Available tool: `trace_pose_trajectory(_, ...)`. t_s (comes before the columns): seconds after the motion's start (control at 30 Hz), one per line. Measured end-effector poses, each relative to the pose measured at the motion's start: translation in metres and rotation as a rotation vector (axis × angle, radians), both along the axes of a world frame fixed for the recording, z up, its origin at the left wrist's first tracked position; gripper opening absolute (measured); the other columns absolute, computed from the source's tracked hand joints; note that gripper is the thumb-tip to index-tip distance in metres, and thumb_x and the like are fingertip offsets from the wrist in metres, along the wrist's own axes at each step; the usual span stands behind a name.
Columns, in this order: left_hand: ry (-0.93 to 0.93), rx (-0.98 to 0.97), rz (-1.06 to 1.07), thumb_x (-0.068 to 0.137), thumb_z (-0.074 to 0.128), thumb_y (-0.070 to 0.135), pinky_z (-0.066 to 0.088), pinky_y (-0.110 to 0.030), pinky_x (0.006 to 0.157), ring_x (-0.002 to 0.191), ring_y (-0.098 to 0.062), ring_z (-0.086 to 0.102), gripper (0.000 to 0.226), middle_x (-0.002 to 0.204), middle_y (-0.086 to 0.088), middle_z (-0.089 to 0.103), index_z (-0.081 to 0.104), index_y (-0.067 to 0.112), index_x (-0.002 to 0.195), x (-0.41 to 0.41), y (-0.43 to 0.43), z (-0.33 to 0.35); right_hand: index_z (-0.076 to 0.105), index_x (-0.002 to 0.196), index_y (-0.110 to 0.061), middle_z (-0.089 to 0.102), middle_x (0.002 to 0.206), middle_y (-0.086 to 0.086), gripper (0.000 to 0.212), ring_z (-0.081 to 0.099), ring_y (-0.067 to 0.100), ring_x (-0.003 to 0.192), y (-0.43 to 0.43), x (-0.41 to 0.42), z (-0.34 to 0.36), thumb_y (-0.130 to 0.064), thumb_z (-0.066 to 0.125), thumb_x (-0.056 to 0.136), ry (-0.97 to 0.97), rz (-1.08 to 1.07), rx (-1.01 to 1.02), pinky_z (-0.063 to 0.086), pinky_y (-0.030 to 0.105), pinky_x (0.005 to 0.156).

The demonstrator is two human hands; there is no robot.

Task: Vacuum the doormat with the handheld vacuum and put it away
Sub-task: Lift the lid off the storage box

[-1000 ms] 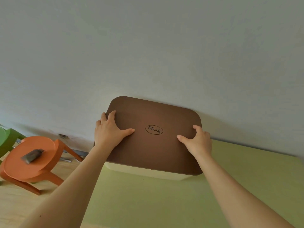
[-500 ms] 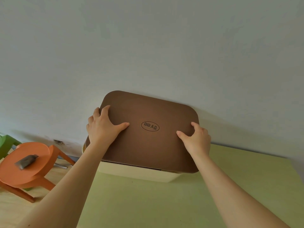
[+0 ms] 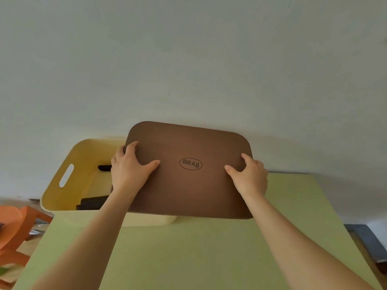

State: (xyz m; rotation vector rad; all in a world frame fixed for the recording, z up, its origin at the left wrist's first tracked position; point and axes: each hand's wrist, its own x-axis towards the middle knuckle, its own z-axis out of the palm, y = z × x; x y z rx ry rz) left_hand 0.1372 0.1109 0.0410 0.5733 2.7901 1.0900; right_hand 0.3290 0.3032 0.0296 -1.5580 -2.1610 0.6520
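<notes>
Head view finds both hands clamped on the brown lid [image 3: 188, 189]: the left hand [image 3: 129, 170] has its fingers closed over the left edge and thumb on top, and the right hand [image 3: 249, 176] does likewise at the right edge. The lid sits offset rightward, leaving the left half of the yellow bin [image 3: 88, 155], at the counter's [image 3: 188, 258] back edge, uncovered. In that opening lies a dark shape [image 3: 92, 203], probably the handheld vacuum though half hidden, below and left of the nearer left hand, seemingly lengthwise along the bin's front wall.
</notes>
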Motion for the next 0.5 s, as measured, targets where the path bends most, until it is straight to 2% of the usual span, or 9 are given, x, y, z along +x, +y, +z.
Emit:
trace_pose_trajectory(0.27,-0.063,0.054,-0.094,0.077,0.067,0.046,0.031,-0.046,0.108,0.137,-0.03,0.029,0.074,0.149,-0.006,0.033,0.035,0.028,0.14,0.07,0.063,-0.008,0.043,0.138,-0.028,0.047,0.134,0.01,0.067,0.043,0.035,0.121,0.056,0.08,-0.004,-0.05,0.063,0.078,-0.039,-0.085,-0.002,0.041,0.044,0.097)
trace_pose_trajectory(0.5,-0.161,0.096,-0.197,0.078,0.068,0.041,0.04,-0.041,0.104,0.126,-0.023,0.044,0.063,0.14,-0.002,0.043,0.043,0.026,0.135,0.114,0.102,-0.022,0.042,0.138,-0.03,0.043,0.139,0.011,0.062,0.04,0.037,0.124,0.1,0.131,-0.024,-0.046,0.061,0.082,-0.063,-0.172,-0.055,0.039,0.048,0.101)
